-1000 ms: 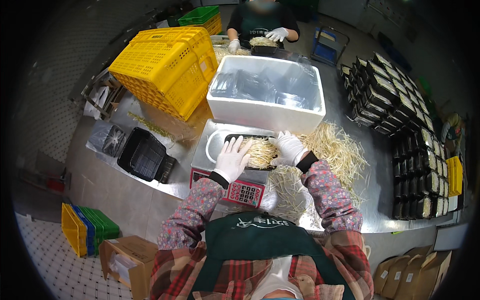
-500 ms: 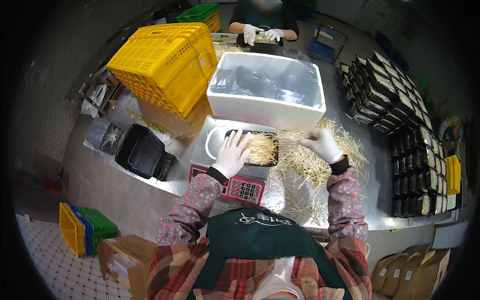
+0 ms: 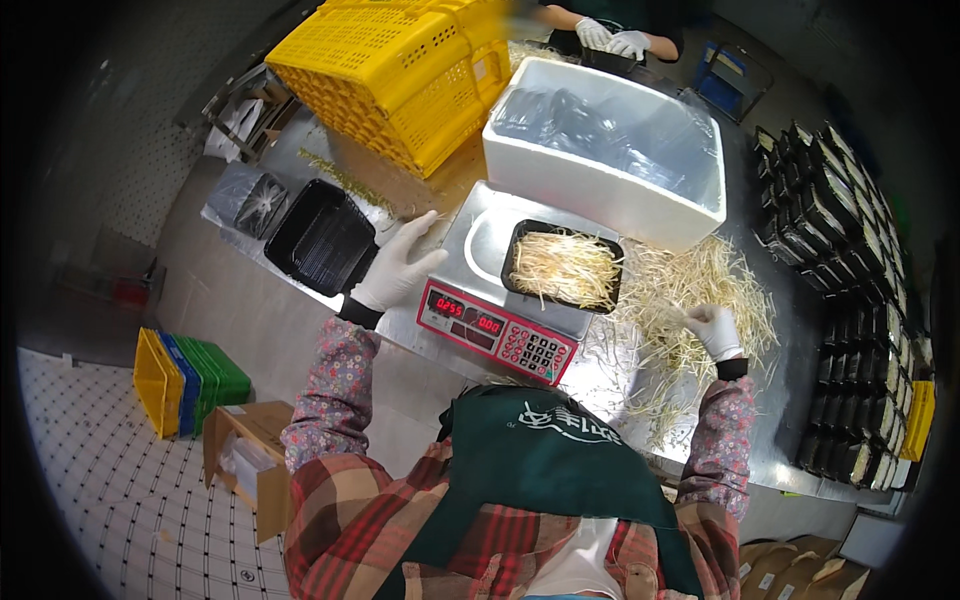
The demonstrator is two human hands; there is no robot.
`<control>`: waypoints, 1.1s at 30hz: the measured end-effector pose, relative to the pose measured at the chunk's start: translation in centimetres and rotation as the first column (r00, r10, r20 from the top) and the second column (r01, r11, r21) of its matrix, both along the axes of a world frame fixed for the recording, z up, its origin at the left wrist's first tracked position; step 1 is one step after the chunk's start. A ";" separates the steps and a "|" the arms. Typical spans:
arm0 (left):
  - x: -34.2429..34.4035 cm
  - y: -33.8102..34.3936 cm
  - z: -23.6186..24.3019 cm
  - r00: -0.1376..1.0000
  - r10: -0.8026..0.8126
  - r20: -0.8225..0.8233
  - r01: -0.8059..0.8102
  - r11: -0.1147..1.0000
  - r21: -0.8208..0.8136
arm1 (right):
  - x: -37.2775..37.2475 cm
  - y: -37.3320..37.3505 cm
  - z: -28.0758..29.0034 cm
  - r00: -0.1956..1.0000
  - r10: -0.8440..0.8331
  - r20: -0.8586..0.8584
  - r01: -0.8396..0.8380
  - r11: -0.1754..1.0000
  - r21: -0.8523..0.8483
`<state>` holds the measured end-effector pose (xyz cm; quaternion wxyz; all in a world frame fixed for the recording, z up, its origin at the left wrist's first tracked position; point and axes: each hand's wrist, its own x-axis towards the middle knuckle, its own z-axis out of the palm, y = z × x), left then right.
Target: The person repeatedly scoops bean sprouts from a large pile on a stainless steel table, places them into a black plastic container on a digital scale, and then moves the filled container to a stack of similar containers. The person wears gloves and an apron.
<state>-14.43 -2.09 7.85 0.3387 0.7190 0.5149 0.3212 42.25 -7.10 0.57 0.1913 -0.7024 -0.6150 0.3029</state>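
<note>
My left hand (image 3: pixel 400 266), in a white glove, is open with its fingers apart, between the scale and a nest of black plastic trays (image 3: pixel 322 238). On the metal plate of the red-fronted digital scale (image 3: pixel 497 332) sits a black tray (image 3: pixel 513 262) filled with pale bean sprouts (image 3: pixel 566 266). Neither hand touches that tray. My right hand (image 3: pixel 714 331), also gloved, is closed with curled fingers over the loose heap of bean sprouts (image 3: pixel 660 290) to the right of the scale. Whatever its fingertips pinch is too small to make out.
Behind the scale stands a white foam box (image 3: pixel 600 190) lined with clear plastic. A tilted yellow crate (image 3: pixel 390 90) is at the far left. Stacked filled black trays (image 3: pixel 850 330) line the table's right side. Across the table, a co-worker's gloved hands (image 3: pixel 612 40) are at another tray.
My left hand has left the filled tray and moved left toward the black trays, fingers spreading. My right hand has drawn back from the tray to the heap. The whole view has shifted and tilted.
</note>
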 end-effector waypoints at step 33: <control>14.6 1.7 -5.8 0.898 -0.074 -0.433 0.242 0.906 0.347 | -23.3 7.2 6.6 0.693 0.364 0.623 -0.530 0.842 0.097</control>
